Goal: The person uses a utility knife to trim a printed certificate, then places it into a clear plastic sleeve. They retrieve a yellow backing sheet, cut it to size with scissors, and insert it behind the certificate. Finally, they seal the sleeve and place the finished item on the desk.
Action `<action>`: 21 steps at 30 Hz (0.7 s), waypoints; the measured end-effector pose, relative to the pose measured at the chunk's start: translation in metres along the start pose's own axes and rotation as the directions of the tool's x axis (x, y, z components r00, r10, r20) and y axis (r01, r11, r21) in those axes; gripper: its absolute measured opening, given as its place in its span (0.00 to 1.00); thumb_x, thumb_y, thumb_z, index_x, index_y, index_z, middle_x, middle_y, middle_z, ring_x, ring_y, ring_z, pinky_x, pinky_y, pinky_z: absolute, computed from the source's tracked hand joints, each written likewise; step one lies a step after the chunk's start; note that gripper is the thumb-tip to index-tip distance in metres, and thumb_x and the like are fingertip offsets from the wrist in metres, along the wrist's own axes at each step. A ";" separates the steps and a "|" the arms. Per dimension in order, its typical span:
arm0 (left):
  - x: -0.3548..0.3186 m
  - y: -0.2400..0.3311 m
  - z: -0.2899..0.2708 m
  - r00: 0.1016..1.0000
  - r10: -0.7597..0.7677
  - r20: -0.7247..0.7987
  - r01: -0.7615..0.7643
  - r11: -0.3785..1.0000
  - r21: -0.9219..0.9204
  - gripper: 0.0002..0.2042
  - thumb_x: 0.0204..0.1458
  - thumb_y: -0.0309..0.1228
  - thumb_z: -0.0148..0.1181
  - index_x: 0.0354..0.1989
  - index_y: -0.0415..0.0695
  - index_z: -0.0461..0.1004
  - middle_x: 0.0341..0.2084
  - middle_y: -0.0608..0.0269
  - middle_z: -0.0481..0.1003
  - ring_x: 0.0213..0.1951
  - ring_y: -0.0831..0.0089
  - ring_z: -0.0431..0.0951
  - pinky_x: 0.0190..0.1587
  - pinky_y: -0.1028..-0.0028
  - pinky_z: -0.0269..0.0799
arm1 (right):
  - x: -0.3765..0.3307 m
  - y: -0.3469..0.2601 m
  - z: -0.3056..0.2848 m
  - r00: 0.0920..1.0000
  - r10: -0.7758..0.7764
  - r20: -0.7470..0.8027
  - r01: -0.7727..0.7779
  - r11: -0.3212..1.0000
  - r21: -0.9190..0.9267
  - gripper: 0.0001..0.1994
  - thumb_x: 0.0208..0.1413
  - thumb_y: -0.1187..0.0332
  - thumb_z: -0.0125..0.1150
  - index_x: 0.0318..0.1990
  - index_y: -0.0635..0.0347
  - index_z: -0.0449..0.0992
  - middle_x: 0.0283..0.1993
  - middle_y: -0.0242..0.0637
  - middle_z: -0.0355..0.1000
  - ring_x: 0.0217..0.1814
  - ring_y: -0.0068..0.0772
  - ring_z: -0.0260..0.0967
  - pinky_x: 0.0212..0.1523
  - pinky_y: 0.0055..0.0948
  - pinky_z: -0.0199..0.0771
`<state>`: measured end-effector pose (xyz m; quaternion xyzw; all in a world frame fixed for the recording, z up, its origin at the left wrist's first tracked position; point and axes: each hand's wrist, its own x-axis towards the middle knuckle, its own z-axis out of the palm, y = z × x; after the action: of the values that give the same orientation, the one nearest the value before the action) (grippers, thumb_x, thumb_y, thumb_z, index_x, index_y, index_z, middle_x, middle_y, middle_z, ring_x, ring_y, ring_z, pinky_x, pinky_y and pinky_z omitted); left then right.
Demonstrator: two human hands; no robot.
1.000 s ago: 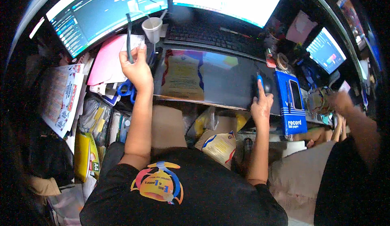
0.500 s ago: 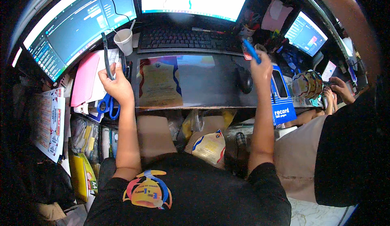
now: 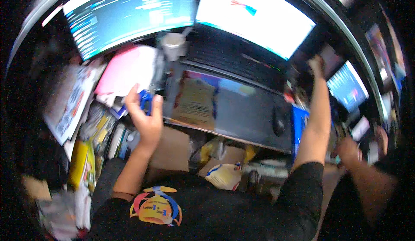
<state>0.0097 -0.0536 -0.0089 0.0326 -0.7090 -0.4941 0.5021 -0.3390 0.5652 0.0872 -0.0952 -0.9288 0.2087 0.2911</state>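
My left hand (image 3: 145, 122) is over the desk's left front edge, thumb and fingers apart. Blue scissors handles (image 3: 145, 102) show between thumb and forefinger; whether the skin touches them is unclear. Just beyond lie a pink folder (image 3: 119, 74) and white papers. My right arm stretches to the back right. There my right hand (image 3: 317, 65) is beside the middle monitor's lower right corner, in front of a dim pinkish sheet (image 3: 330, 57). Its fingers are smeared by motion, and anything in them is hidden. Below that forearm stands a blue box (image 3: 299, 122).
A white cup (image 3: 173, 46) stands behind the folder, left of the black keyboard (image 3: 225, 57). A printed certificate (image 3: 194, 98) lies on the desk, with a black mouse (image 3: 278, 120) farther right. Another person's hand (image 3: 348, 150) works at the right, near a small screen (image 3: 348, 85).
My view has turned. My left hand has let go of a long dark strip and lowered to the scissors. My right hand, which held a blue pen-like thing, has reached farther back and right.
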 end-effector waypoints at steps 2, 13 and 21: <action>-0.014 0.005 -0.019 0.997 0.055 0.058 -0.060 0.994 0.091 0.20 0.49 0.23 0.61 0.50 0.36 0.64 0.46 0.52 0.66 0.50 0.61 0.66 0.55 0.67 0.60 | 0.031 0.013 0.009 0.967 -0.255 0.024 0.235 0.844 -0.482 0.11 0.46 0.66 0.58 0.36 0.59 0.79 0.36 0.46 0.77 0.35 0.48 0.74 0.34 0.39 0.75; -0.038 -0.013 -0.132 0.626 -0.539 0.564 0.303 0.834 0.460 0.13 0.54 0.38 0.56 0.38 0.40 0.74 0.29 0.52 0.77 0.33 0.63 0.78 0.37 0.66 0.73 | 0.027 0.024 0.033 0.960 -0.228 -0.161 0.167 0.932 -0.323 0.10 0.48 0.62 0.57 0.30 0.59 0.79 0.34 0.45 0.76 0.29 0.41 0.72 0.31 0.40 0.71; -0.023 -0.121 -0.278 0.495 -0.844 0.206 -0.053 0.207 0.977 0.13 0.49 0.38 0.57 0.33 0.39 0.77 0.34 0.44 0.75 0.38 0.49 0.77 0.42 0.54 0.72 | -0.187 -0.176 -0.074 0.953 -0.108 -0.282 0.158 0.974 0.161 0.15 0.56 0.61 0.57 0.45 0.60 0.78 0.42 0.38 0.76 0.42 0.29 0.73 0.43 0.26 0.73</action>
<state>0.1734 -0.2885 -0.1112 0.3117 -0.9377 -0.0977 -0.1189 -0.1534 0.3770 0.1265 -0.0329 -0.8615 0.2576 0.4364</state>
